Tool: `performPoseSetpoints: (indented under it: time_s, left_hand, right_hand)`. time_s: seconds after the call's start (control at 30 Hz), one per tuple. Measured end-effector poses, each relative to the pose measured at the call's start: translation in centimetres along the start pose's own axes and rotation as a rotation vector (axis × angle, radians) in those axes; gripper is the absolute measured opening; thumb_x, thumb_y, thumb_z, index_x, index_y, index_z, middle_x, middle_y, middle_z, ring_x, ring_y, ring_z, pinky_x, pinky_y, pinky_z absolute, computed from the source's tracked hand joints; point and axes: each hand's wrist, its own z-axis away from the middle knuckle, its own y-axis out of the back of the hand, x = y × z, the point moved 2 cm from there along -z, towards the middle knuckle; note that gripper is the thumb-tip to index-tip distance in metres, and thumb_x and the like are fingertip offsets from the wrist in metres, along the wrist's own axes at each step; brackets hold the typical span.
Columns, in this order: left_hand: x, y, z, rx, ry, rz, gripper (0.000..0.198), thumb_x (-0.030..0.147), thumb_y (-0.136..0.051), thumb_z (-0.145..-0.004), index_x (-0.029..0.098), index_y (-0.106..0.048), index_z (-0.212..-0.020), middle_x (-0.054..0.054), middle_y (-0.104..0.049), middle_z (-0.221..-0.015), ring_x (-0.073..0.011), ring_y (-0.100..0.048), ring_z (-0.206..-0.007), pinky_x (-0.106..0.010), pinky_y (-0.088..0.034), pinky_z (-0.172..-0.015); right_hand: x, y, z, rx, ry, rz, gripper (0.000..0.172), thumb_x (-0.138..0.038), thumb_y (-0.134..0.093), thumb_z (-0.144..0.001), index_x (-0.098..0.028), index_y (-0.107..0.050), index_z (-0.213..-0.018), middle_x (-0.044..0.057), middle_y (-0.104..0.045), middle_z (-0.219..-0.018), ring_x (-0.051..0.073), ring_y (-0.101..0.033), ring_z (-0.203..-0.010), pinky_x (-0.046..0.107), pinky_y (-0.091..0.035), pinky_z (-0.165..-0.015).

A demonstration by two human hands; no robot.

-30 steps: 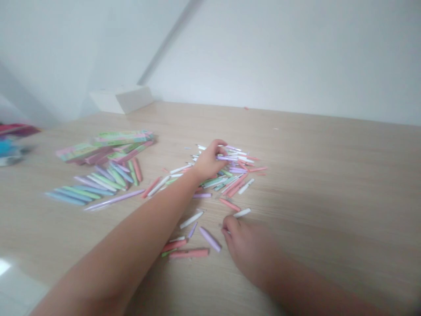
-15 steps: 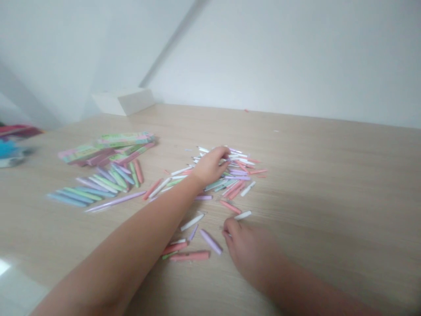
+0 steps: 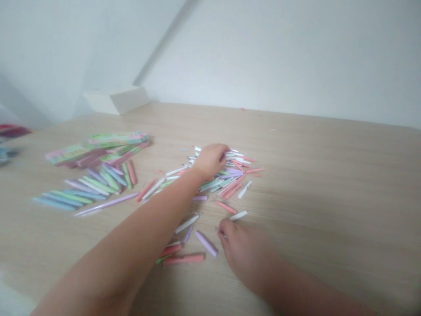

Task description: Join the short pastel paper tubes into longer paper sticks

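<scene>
My left hand [image 3: 212, 160] reaches over a pile of pastel pen or pencil parts [image 3: 235, 173]. Its fingers are curled down among the pieces, and whatever they grip is hidden. Closer to me, my right hand [image 3: 245, 248] is closed in a pinch, with its fingertips low over the table. What lies between them is too blurred to make out. A white piece [image 3: 239, 215] shows just beyond its knuckles. Left of it lie a lilac barrel [image 3: 206, 243] and a coral barrel [image 3: 184, 259]. Another white piece [image 3: 187, 223] with a thin tip rests beside my left forearm.
Whole pastel pens or pencils [image 3: 88, 193] lie in rows at the left. Behind them are stacked green-and-pink boxes [image 3: 115, 139]. A white box [image 3: 118, 100] stands by the wall at the back of the wooden table [image 3: 329, 175]. Blurred red and blue items sit at the far left.
The view has shifted slightly, so the scene sits a little further left. My left hand's fingers have curled a bit more over the pile. My right hand keeps its pinch.
</scene>
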Motion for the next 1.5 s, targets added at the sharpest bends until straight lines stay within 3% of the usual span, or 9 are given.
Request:
performPoseSetpoints:
  time_s: [0.13,0.27,0.37,0.73,1.07,1.17,1.3,1.4,1.5]
  left_hand:
    - [0.2,-1.4,-1.7,-0.081,0.022,-0.054,0.039,0.016,-0.04,-0.093,0.017,-0.06,-0.127,-0.014,-0.063,-0.125,-0.0249,-0.062,-0.113,-0.039,-0.047,-0.102]
    - [0.1,-3.3,-3.7,-0.191,0.087,-0.08,0.035,0.021,-0.039,-0.095,0.014,-0.068,-0.114,-0.015,-0.068,-0.112,-0.0244,-0.064,-0.11,-0.036,-0.049,-0.1]
    - [0.2,-4.7,-5.6,-0.258,0.116,-0.106,0.034,0.03,-0.043,-0.096,0.016,-0.073,-0.102,-0.014,-0.072,-0.104,-0.0247,-0.066,-0.105,-0.035,-0.049,-0.098]
    - [1.8,-7.4,-11.4,-0.496,0.339,-0.19,0.04,0.039,-0.064,-0.086,0.011,-0.075,-0.114,-0.02,-0.073,-0.117,-0.0309,-0.067,-0.113,-0.038,-0.051,-0.101]
    - [4.8,-8.8,-12.6,-0.484,0.39,-0.181,0.035,0.023,-0.072,-0.082,0.014,-0.075,-0.115,-0.02,-0.072,-0.121,-0.031,-0.064,-0.121,-0.044,-0.048,-0.108]
    - [5.2,-8.1,-12.5,-0.439,0.384,-0.148,0.032,0.022,-0.068,-0.083,0.013,-0.074,-0.113,-0.02,-0.072,-0.12,-0.0307,-0.064,-0.12,-0.043,-0.047,-0.108]
    - [4.9,-5.3,-11.5,-0.317,0.393,-0.083,0.036,0.026,-0.054,-0.091,0.011,-0.069,-0.12,-0.021,-0.069,-0.125,-0.0289,-0.064,-0.118,-0.039,-0.048,-0.103]
    - [4.1,-2.4,-9.4,-0.228,0.438,-0.041,0.041,0.032,-0.045,-0.095,0.008,-0.063,-0.123,-0.021,-0.07,-0.121,-0.0266,-0.066,-0.112,-0.034,-0.05,-0.094]
    - [3.7,0.5,-6.0,-0.177,0.516,0.048,0.033,0.035,-0.048,-0.091,0.013,-0.065,-0.108,-0.016,-0.074,-0.106,-0.0212,-0.068,-0.091,-0.03,-0.05,-0.078]
  right_hand:
    - [0.0,-0.4,0.1,0.009,0.006,0.013,0.013,-0.021,-0.047,-0.102,-0.019,-0.059,-0.099,0.005,-0.074,-0.08,0.019,-0.071,-0.066,0.03,-0.024,-0.05]
    - [0.0,-0.5,0.0,0.001,-0.001,-0.018,0.012,-0.02,-0.048,-0.101,-0.02,-0.059,-0.098,0.004,-0.074,-0.08,0.02,-0.072,-0.067,0.03,-0.025,-0.05]
    - [0.0,-0.5,0.0,-0.014,0.004,-0.059,0.013,-0.018,-0.048,-0.099,-0.021,-0.061,-0.098,0.004,-0.074,-0.079,0.023,-0.072,-0.065,0.033,-0.024,-0.049]
    - [0.1,-1.3,-0.1,-0.01,0.062,-0.064,0.02,-0.007,-0.056,-0.078,-0.02,-0.062,-0.091,0.006,-0.073,-0.078,0.025,-0.069,-0.063,0.034,-0.024,-0.046]
    - [0.1,-1.4,-0.4,-0.039,0.046,-0.149,0.017,-0.017,-0.052,-0.09,-0.019,-0.063,-0.103,0.009,-0.077,-0.088,0.027,-0.073,-0.069,0.034,-0.034,-0.049]
    - [0.2,-1.5,-0.2,-0.019,0.052,-0.149,0.017,-0.017,-0.052,-0.09,-0.02,-0.062,-0.103,0.009,-0.076,-0.087,0.026,-0.072,-0.068,0.033,-0.033,-0.049]
    - [0.3,-0.8,0.2,-0.027,0.066,-0.086,0.014,-0.014,-0.054,-0.088,-0.019,-0.062,-0.097,0.008,-0.074,-0.082,0.024,-0.07,-0.067,0.032,-0.028,-0.049]
    - [0.3,0.1,0.3,-0.023,0.048,-0.066,0.016,-0.019,-0.046,-0.097,-0.019,-0.061,-0.1,0.007,-0.074,-0.081,0.023,-0.07,-0.066,0.032,-0.025,-0.049]
    - [0.3,0.6,0.2,-0.02,0.013,-0.049,0.021,-0.023,-0.04,-0.103,-0.02,-0.061,-0.103,0.006,-0.075,-0.085,0.021,-0.071,-0.067,0.032,-0.026,-0.051]
